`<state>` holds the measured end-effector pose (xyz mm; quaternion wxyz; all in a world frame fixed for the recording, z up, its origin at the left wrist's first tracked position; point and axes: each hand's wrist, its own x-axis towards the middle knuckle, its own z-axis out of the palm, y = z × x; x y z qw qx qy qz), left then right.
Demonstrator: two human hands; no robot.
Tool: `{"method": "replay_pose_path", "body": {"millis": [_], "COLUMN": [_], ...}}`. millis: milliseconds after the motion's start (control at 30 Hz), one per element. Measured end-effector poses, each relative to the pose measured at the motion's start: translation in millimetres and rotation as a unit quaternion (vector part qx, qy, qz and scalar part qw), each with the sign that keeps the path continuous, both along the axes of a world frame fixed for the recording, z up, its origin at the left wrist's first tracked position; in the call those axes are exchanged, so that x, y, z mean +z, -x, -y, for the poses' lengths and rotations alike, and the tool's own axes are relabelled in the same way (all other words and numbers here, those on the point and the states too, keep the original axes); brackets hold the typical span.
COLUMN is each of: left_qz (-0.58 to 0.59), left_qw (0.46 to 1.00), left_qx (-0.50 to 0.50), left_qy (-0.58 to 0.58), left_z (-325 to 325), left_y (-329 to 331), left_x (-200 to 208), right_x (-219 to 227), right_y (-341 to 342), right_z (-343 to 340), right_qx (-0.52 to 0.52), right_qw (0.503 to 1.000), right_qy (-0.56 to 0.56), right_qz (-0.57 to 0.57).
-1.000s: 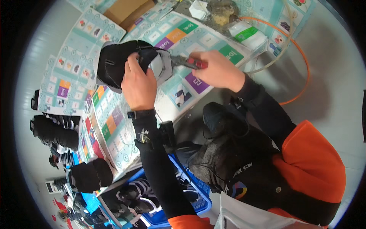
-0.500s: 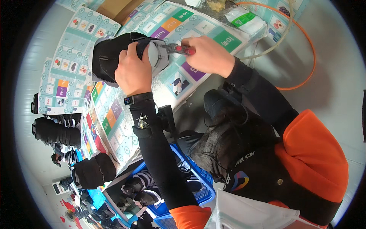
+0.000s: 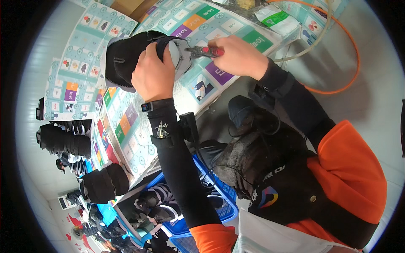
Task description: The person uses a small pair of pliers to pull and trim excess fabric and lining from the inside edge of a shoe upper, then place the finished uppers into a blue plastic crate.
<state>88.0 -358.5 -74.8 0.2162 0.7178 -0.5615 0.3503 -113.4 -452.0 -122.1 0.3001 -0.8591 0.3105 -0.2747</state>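
Observation:
A black shoe upper [image 3: 122, 61] with a grey edge and a pale underside lies on its side on the patterned table sheet [image 3: 145, 145]. My left hand [image 3: 154, 76] is wrapped over it, fingers closed on the black material near the pale part. In my closed right hand [image 3: 242, 59] are red-handled pliers [image 3: 209, 51]. Their jaws point left and meet the grey edge of the upper. Whether the jaws pinch that edge, I cannot tell. My left palm and fingertips are partly hidden.
A white and green packet [image 3: 278, 20] lies at the table's far right, by an orange hose [image 3: 357, 63] looping down. Stacked black pieces [image 3: 63, 141] stand at the left. Below the table, a blue basket [image 3: 231, 211] holds several shoe parts.
The whole scene sits slightly further right in the picture. Both hands keep their grip on the shoe upper and the pliers, and the jaws stay at the grey edge.

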Motion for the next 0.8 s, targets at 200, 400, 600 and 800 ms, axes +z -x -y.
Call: {"method": "replay_pose_path", "body": {"millis": [200,400,600,800], "left_qz": [-0.058,-0.229,-0.343,-0.403], "left_qw": [0.998,0.973,0.939,0.913], "left_qx": [0.006,-0.038,-0.026,-0.065], "left_qy": [-0.036,-0.009,0.002,0.016], "left_z": [-21,-46,-67,-80], "left_y": [3,1,4,10], "left_x": [6,0,-9,-28], "right_x": [9,10,12,-6], "right_y": [5,2,3,3], "right_z": [-1,0,-8,-7], "right_qx": [-0.001,0.014,0.015,0.008], "right_qw": [0.998,0.996,0.996,0.996], "right_qy": [-0.054,-0.062,-0.078,-0.075], "right_qz": [0.041,0.057,0.052,0.051]}}
